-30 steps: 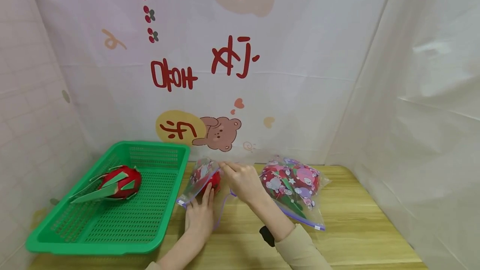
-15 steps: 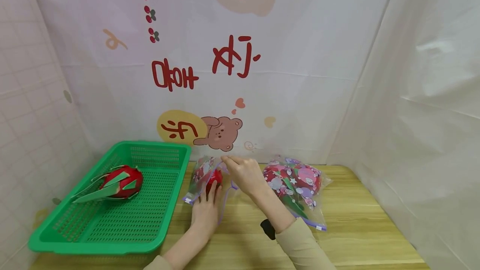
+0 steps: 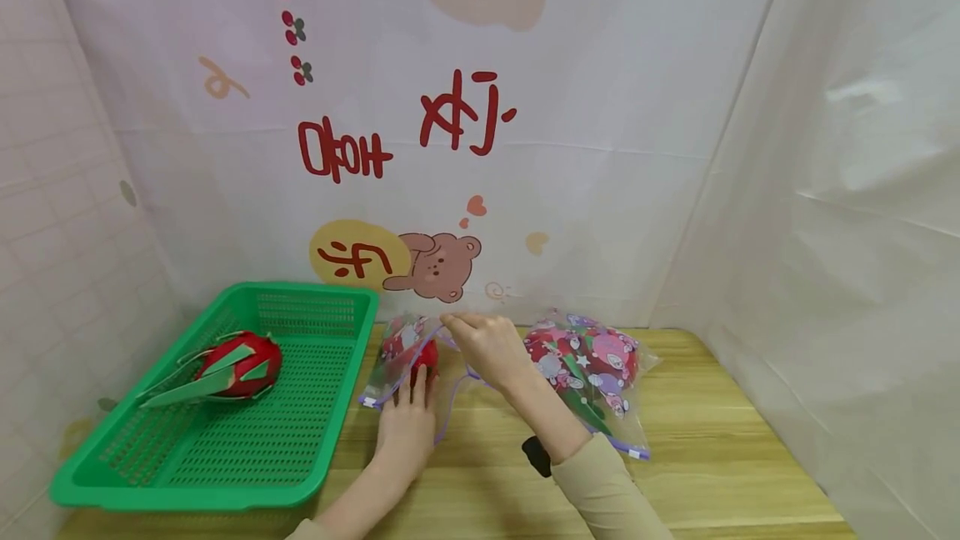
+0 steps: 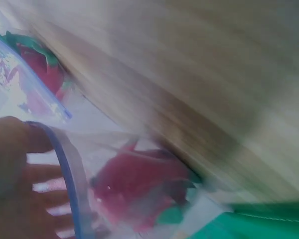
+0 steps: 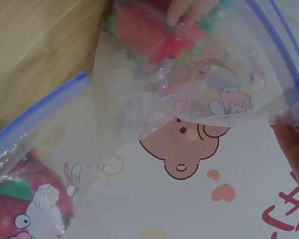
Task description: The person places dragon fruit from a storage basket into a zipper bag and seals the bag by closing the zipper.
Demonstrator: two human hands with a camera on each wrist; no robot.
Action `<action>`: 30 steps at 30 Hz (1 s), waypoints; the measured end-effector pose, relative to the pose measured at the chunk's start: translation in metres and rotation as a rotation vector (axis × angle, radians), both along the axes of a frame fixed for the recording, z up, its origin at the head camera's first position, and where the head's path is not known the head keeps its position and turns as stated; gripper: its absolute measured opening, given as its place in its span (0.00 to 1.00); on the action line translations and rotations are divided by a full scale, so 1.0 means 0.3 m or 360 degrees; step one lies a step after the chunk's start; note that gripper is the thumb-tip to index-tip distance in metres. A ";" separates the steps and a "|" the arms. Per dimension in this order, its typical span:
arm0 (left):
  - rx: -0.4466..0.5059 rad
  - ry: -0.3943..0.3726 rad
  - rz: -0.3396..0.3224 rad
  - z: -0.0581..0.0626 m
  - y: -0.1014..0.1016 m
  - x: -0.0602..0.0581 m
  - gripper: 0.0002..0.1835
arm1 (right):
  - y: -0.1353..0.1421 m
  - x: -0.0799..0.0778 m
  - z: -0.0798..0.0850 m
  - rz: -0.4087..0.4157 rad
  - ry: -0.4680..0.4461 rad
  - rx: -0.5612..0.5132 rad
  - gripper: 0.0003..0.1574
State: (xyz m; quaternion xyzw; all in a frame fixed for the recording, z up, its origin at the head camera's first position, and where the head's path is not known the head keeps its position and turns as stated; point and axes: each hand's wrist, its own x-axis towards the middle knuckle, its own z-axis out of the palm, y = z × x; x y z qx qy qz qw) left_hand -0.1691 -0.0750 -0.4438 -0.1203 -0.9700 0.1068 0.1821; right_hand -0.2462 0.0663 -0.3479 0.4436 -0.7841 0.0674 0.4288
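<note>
Fingers of the left hand (image 3: 407,427) mask the lower part of a round, red fruit (image 3: 426,354) inside a clear, printed plastic bag with a purple zip rim (image 3: 393,357), while the right hand (image 3: 491,352) covers a stretch of that rim and a beige fabric sleeve (image 3: 611,486) runs off the bottom edge. Blur smears the pale wooden bench (image 4: 204,74) in the left wrist view, where the green plastic basket (image 4: 269,224) is cropped at the lower right corner. Seen from the right wrist, a second clear, printed bag (image 5: 47,196) is cut off at the left and bottom.
</note>
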 end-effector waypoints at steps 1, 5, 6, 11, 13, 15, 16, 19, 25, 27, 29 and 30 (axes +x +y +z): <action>0.0019 0.0038 -0.0077 -0.001 -0.011 0.005 0.35 | 0.001 0.000 0.001 0.0013 -0.0009 0.0002 0.12; 0.0090 0.0231 -0.0362 0.012 -0.053 0.039 0.27 | 0.010 0.000 0.000 0.0042 -0.0040 0.0007 0.13; 0.0114 0.0279 -0.0423 0.018 -0.063 0.048 0.26 | 0.012 0.000 -0.001 0.0044 -0.0042 0.0005 0.13; 0.0251 0.0591 -0.0712 0.058 -0.105 0.090 0.21 | 0.033 0.009 -0.021 0.0039 -0.0044 -0.0024 0.13; 0.0305 0.0732 -0.0792 0.083 -0.128 0.097 0.27 | 0.043 0.014 -0.030 0.0030 -0.0048 -0.0030 0.13; 0.0351 0.0813 -0.0825 0.116 -0.164 0.099 0.31 | 0.053 0.019 -0.035 0.0020 -0.0041 -0.0038 0.12; 0.0359 0.0823 -0.0822 0.136 -0.189 0.098 0.31 | 0.056 0.019 -0.038 0.0020 -0.0041 -0.0040 0.11; 0.0338 0.0723 -0.0759 0.198 -0.287 0.086 0.34 | 0.065 0.020 -0.038 0.0028 -0.0023 -0.0058 0.11; 0.0322 0.0108 -0.0437 0.305 -0.507 0.030 0.23 | 0.071 0.013 -0.036 0.0035 -0.0052 -0.0075 0.09; 0.0359 -0.0121 -0.0285 0.319 -0.573 -0.005 0.29 | 0.069 0.010 -0.034 0.0025 -0.0086 -0.0086 0.07; 0.0388 -0.0302 -0.0141 0.316 -0.638 -0.046 0.32 | 0.066 0.008 -0.030 0.0022 -0.0124 -0.0104 0.06; 0.0405 -0.0380 -0.0077 0.312 -0.670 -0.066 0.33 | 0.064 0.005 -0.029 0.0023 -0.0138 -0.0111 0.06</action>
